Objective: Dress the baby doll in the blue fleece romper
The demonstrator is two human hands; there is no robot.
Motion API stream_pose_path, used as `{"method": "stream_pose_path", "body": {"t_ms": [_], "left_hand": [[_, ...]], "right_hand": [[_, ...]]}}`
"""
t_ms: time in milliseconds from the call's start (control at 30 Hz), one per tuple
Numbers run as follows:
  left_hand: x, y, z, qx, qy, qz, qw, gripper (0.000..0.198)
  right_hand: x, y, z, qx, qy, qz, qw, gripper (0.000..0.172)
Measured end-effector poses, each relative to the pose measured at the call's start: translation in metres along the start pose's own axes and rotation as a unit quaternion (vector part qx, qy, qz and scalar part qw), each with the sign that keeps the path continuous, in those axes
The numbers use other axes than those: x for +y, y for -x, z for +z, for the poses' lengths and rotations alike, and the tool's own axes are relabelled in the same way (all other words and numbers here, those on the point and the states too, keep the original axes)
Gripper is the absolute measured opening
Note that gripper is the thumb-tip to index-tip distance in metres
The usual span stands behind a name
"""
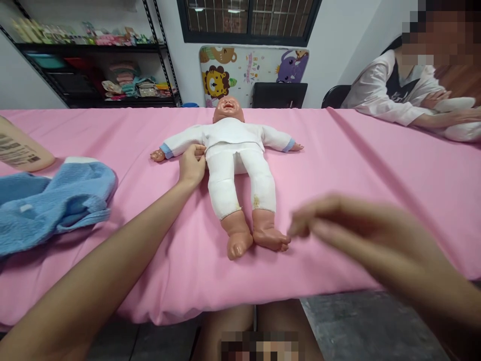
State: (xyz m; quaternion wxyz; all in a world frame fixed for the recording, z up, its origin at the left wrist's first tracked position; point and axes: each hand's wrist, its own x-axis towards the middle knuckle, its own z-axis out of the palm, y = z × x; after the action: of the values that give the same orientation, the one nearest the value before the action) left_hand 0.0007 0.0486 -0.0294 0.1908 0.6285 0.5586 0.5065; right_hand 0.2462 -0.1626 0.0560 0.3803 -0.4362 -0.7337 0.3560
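Closest in, the right hand (pixel 361 240) is looking blurry just beside the bare feet of the doll (pixel 235 145), so I cannot tell if its fingers are pinching or loose. Farther up, the left hand (pixel 192 166) is curling its fingers tight on the doll's side, and the doll is lying face up in white clothes in the middle of the pink cloth (pixel 338 165). A blue towel (pixel 56 200) is getting cut off at the left.

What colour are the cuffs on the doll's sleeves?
The cuffs are light blue, on a white suit; seen in the head view.
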Motion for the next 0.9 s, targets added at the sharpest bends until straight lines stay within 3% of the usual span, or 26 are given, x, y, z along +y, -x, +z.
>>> {"method": "stream_pose_path", "body": {"t_ms": [33, 100, 200, 267, 400, 567, 633, 700, 800, 900], "left_hand": [[0.0, 0.0, -0.002, -0.005, -0.023, 0.01, 1.0, 0.018], [0.0, 0.001, -0.004, -0.016, -0.06, 0.02, 0.998, 0.017], [-0.001, 0.0, -0.006, -0.029, -0.105, 0.016, 0.994, 0.018], [-0.001, -0.002, -0.007, -0.04, -0.13, 0.016, 0.991, 0.021], [-0.003, -0.005, -0.008, -0.077, -0.119, 0.034, 0.989, 0.024], [-0.007, -0.002, -0.005, -0.149, -0.035, 0.088, 0.984, 0.033], [-0.003, 0.001, -0.006, -0.164, -0.072, 0.104, 0.978, 0.036], [0.009, 0.002, -0.013, -0.163, -0.198, 0.124, 0.959, 0.032], [0.039, 0.003, -0.043, -0.138, -0.412, 0.135, 0.891, 0.022], [0.06, 0.003, -0.101, -0.07, -0.487, 0.101, 0.865, 0.048]], "right_hand": [[0.007, -0.026, -0.006, 0.108, 0.011, -0.036, 0.993, 0.009], [0.03, -0.078, -0.008, 0.224, -0.001, -0.065, 0.972, 0.013], [0.077, -0.138, 0.007, 0.201, -0.005, -0.025, 0.979, 0.046], [0.103, -0.157, 0.021, 0.166, 0.009, 0.0, 0.986, 0.062], [0.121, -0.156, 0.035, 0.155, 0.056, -0.011, 0.986, 0.066], [0.121, -0.147, 0.03, 0.172, 0.028, -0.018, 0.985, 0.055], [0.123, -0.146, 0.028, 0.173, 0.016, -0.03, 0.984, 0.049], [0.125, -0.146, 0.028, 0.171, 0.006, -0.039, 0.984, 0.044], [0.127, -0.145, 0.029, 0.17, 0.004, -0.039, 0.985, 0.038], [0.127, -0.145, 0.029, 0.171, 0.021, -0.041, 0.984, 0.036]]}}
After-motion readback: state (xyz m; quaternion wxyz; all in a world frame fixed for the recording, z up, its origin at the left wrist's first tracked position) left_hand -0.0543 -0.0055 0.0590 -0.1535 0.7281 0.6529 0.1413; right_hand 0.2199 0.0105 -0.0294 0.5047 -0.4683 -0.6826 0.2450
